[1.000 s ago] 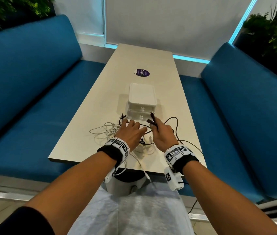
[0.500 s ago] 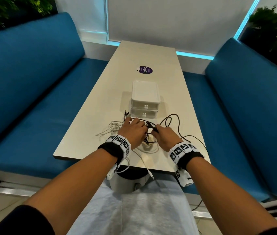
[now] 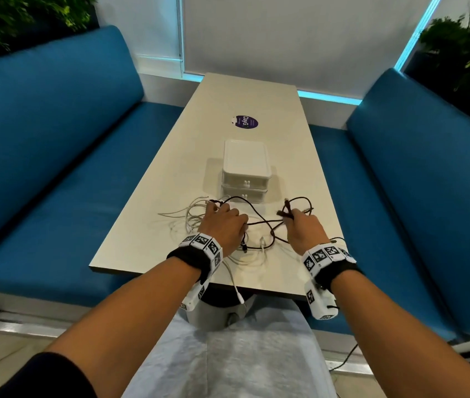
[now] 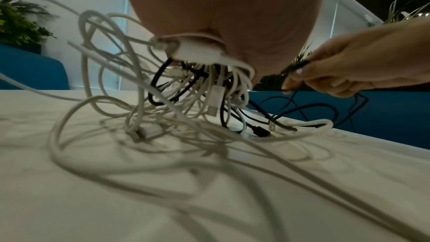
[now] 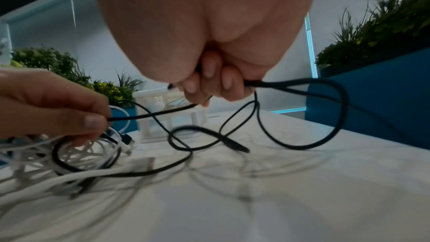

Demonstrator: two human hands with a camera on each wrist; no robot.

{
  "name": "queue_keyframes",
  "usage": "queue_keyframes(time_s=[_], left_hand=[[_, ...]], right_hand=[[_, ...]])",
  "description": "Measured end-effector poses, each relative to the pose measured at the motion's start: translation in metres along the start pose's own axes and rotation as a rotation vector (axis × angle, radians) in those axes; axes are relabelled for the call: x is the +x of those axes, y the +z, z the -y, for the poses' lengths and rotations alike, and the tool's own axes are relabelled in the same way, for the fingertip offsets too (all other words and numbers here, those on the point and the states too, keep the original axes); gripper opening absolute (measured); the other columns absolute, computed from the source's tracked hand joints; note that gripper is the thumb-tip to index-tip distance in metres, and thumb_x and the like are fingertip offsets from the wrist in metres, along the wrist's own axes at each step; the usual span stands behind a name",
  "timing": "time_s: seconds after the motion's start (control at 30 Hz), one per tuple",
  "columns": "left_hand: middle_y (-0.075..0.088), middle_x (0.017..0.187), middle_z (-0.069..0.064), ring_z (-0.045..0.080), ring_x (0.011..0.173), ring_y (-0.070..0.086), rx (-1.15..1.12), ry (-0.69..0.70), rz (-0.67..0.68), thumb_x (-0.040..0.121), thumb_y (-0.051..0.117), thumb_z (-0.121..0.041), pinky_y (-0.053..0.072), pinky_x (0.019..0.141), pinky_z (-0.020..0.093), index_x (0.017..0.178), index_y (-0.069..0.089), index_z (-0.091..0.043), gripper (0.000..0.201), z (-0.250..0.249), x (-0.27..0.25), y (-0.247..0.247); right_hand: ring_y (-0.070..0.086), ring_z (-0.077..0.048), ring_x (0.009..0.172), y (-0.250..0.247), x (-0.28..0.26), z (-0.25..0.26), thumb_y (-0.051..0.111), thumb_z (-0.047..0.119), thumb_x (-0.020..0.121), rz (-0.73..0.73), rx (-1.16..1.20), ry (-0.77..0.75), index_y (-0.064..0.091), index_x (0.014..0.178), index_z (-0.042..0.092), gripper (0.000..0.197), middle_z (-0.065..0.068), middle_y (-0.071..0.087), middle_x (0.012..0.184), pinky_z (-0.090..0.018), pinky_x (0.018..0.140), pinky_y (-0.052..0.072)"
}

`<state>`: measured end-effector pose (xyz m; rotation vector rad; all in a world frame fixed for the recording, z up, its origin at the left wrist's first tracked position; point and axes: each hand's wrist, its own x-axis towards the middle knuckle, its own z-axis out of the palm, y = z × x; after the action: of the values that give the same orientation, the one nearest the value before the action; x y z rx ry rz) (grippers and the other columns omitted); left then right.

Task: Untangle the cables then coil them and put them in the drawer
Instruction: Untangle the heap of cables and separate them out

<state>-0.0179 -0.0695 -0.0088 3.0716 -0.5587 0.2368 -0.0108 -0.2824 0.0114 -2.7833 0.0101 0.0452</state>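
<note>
A tangle of white cables (image 3: 190, 216) (image 4: 144, 109) and a black cable (image 3: 259, 222) (image 5: 181, 146) lies on the near end of the table (image 3: 256, 99). My left hand (image 3: 222, 222) (image 5: 58, 109) grips a bunch of the tangled cables, lifted off the table, and pinches the black cable between thumb and finger. To the right, my right hand (image 3: 299, 222) (image 5: 209, 80) (image 4: 349, 73) grips the black cable, which loops out on both sides of the fist. The cable stretches between the two hands. A white two-drawer box (image 3: 245, 170) (image 5: 170, 109) stands just behind them, both drawers pushed in.
A purple round sticker (image 3: 246, 122) lies on the table beyond the box. Blue benches (image 3: 41, 168) (image 3: 429, 182) flank the table on both sides. One white cable end (image 3: 239, 297) hangs over the near table edge. Plants stand in the back corners.
My hands have moved apart: the right hand has pulled its black cable to the right, away from the tangle, drawing the cable out between the hands. The left hand stays on the bunch.
</note>
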Motion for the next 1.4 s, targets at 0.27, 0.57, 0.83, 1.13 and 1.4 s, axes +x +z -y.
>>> queue_keyframes(time_s=[0.27,0.57,0.83,1.13,1.4], left_hand=[[0.062,0.107,-0.001,0.028,0.114,0.047,0.041,-0.018,0.037,0.102,0.038,-0.032,0.027,0.098,0.051,0.118,0.054,-0.033,0.022,-0.004,0.001,-0.002],[0.065,0.098,-0.010,0.023,0.104,0.053,-0.042,-0.015,-0.031,0.098,0.041,-0.038,0.030,0.093,0.047,0.102,0.059,-0.030,0.021,0.011,-0.003,-0.002],[0.063,0.116,-0.012,0.018,0.114,0.049,-0.090,0.005,-0.016,0.093,0.049,-0.029,0.029,0.099,0.047,0.117,0.060,-0.031,0.027,0.002,-0.004,-0.004],[0.068,0.104,-0.007,0.022,0.120,0.048,0.078,0.008,-0.036,0.100,0.045,-0.034,0.019,0.107,0.055,0.100,0.067,-0.027,0.023,-0.010,0.001,-0.005],[0.050,0.114,-0.002,0.023,0.106,0.053,-0.178,0.018,-0.065,0.099,0.049,-0.035,0.032,0.096,0.044,0.107,0.055,-0.021,0.017,0.001,0.004,-0.001]], right_hand=[[0.063,-0.034,0.097,0.019,-0.013,0.050,0.045,0.024,0.099,0.103,0.150,-0.223,0.062,0.122,0.017,0.030,-0.014,0.070,0.105,-0.035,0.078,0.048],[0.053,-0.021,0.073,-0.003,0.000,0.033,0.049,0.022,0.097,0.145,0.126,-0.151,0.069,0.096,0.019,0.020,-0.006,0.064,0.086,-0.028,0.059,0.034],[0.055,-0.019,0.072,-0.019,0.009,-0.007,0.051,0.023,0.096,0.108,0.103,-0.006,0.070,0.094,0.021,0.019,-0.005,0.066,0.091,-0.022,0.051,0.034],[0.064,-0.034,0.098,-0.004,-0.007,0.026,0.046,0.023,0.098,0.020,0.033,-0.176,0.060,0.127,0.018,0.032,-0.015,0.070,0.106,-0.036,0.081,0.052],[0.061,-0.029,0.084,0.018,-0.012,0.052,0.051,0.033,0.097,0.122,0.143,-0.147,0.064,0.097,0.012,0.025,-0.009,0.066,0.088,-0.031,0.065,0.040]])
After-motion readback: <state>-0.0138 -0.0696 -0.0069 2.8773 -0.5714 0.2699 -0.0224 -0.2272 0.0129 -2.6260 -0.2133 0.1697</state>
